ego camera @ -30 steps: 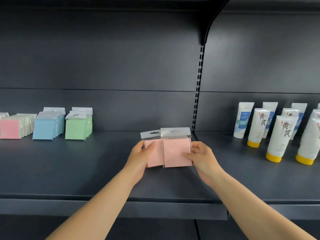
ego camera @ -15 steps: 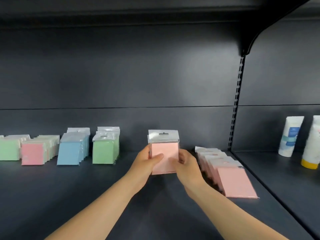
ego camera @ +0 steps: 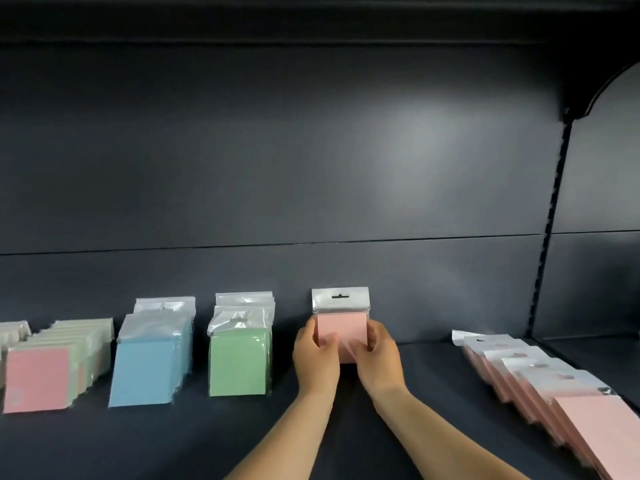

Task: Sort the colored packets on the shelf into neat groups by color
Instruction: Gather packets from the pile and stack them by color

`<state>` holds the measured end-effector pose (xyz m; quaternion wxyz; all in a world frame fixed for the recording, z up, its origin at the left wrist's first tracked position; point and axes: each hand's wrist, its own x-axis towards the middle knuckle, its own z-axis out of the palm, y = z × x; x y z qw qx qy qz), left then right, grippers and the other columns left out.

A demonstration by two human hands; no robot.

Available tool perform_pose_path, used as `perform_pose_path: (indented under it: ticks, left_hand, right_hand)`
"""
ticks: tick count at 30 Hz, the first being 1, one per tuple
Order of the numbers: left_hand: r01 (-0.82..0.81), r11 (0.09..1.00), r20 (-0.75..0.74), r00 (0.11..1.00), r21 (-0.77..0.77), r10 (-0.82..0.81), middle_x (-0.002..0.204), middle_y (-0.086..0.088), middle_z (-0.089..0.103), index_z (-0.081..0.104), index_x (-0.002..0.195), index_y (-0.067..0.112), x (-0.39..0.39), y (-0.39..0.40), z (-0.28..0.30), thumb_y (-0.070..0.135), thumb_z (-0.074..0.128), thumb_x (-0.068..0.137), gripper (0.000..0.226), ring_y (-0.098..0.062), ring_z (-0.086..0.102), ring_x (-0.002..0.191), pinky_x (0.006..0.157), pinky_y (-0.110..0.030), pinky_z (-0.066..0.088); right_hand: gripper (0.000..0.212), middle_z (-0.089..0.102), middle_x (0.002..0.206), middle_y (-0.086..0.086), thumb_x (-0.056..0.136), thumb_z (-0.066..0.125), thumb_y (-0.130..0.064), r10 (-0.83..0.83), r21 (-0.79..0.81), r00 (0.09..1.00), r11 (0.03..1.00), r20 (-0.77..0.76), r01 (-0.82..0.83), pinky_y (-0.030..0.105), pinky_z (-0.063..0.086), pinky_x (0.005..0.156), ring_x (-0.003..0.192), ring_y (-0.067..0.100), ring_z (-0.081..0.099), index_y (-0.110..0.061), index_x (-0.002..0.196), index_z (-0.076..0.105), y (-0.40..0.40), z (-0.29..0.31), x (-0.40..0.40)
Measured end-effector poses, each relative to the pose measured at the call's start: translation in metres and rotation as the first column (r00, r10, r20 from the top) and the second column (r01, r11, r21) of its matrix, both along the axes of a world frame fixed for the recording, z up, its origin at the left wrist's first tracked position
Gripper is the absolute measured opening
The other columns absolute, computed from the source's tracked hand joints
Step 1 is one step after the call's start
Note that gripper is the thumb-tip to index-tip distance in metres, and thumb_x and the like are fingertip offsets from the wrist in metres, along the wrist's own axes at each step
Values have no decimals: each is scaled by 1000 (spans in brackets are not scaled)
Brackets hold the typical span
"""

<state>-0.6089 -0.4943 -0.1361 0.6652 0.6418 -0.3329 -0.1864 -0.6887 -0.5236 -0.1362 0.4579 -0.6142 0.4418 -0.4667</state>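
An upright pink packet [ego camera: 341,327] with a clear hang tab stands near the back of the dark shelf [ego camera: 415,393]. My left hand [ego camera: 317,358] grips its left edge and my right hand [ego camera: 379,356] grips its right edge; I cannot tell whether more packets sit behind it. To its left stand a green group [ego camera: 239,362] and a blue group [ego camera: 147,368]. A mixed row [ego camera: 38,379] with a pink packet in front stands at the far left. Several pink packets [ego camera: 540,386] lie fanned flat at the right.
The shelf's back panel [ego camera: 311,168] rises right behind the packets. A slotted upright post [ego camera: 550,220] divides this bay from the one on the right. Bare shelf lies between the held packet and the fanned pink row.
The view has swung left, so the tubes have left the frame. Both hands carried the pink packets left and back, and brought them together upright beside the green group.
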Motion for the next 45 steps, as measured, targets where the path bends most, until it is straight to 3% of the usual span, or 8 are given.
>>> perform_pose_path:
  ticks: [5, 10, 13, 24, 28, 32, 37, 45]
  left_hand:
    - [-116, 991, -94, 990, -68, 109, 105, -3, 61, 62, 113, 10, 9, -7, -2, -5, 58, 78, 38, -18, 60, 94, 77, -23, 44]
    - [-116, 990, -175, 979, -79, 101, 95, -2, 65, 64, 107, 7, 10, -7, -4, -5, 59, 77, 32, -15, 60, 85, 70, -20, 43]
    - [-119, 990, -171, 980, -74, 105, 96, -2, 64, 63, 107, 9, 9, -8, -3, -4, 59, 78, 32, -15, 60, 85, 68, -18, 42]
    - [-118, 993, 31, 993, 29, 117, 109, -8, 62, 58, 114, 9, 8, -5, -5, 5, 59, 82, 32, -16, 57, 89, 75, -23, 39]
    - [-120, 983, 181, 979, 141, 94, 118, -12, 57, 52, 124, 6, 3, 7, -1, 8, 60, 84, 41, -24, 56, 105, 83, -27, 42]
    - [-120, 962, 353, 935, 246, 26, 129, -14, 45, 44, 131, 3, -15, 29, 4, 12, 62, 85, 49, -28, 50, 116, 95, -30, 39]
    - [-128, 924, 536, 839, 361, -93, 138, -12, 39, 46, 131, 1, -58, 57, 22, 24, 62, 88, 52, -26, 42, 127, 103, -27, 32]
    - [-140, 857, 698, 651, 496, -298, 141, -7, 35, 37, 139, 9, -167, 74, 46, 36, 57, 91, 59, -23, 35, 131, 106, -31, 32]
  right_hand:
    - [30, 68, 106, -2, 90, 56, -9, 18, -30, 985, 999, -173, -24, 28, 52, 86, 97, 13, 63, -15, 118, 61, -13, -6, 10]
    - [30, 70, 102, -3, 88, 57, -8, 30, -37, 985, 999, -168, -37, 33, 54, 88, 95, 13, 65, -16, 116, 64, -14, -6, 7]
    - [29, 69, 103, -4, 88, 57, -8, 28, -41, 986, 999, -164, -35, 28, 53, 85, 96, 12, 65, -17, 115, 63, -15, -6, 6]
    - [28, 66, 111, -1, 89, 57, -12, -30, -90, 966, 996, -255, 7, 23, 49, 84, 102, 15, 62, -14, 117, 59, -11, -6, 5]
    - [35, 59, 119, 3, 88, 63, -19, -62, -136, 951, 990, -302, 21, 27, 47, 91, 110, 19, 57, -12, 121, 54, -8, -1, -2]
    - [52, 48, 135, 5, 89, 62, -22, -76, -267, 889, 962, -451, -53, 29, 37, 105, 127, 20, 45, -11, 136, 43, -1, 13, -42]
    - [48, 46, 133, 6, 90, 59, -31, -156, -437, 727, 874, -668, -214, 26, 28, 102, 125, 25, 39, -13, 133, 46, 6, 40, -129]
    - [49, 46, 132, 6, 91, 56, -36, -213, -429, 501, 825, -839, -368, 30, 32, 105, 126, 25, 36, -14, 133, 45, 14, 57, -275]
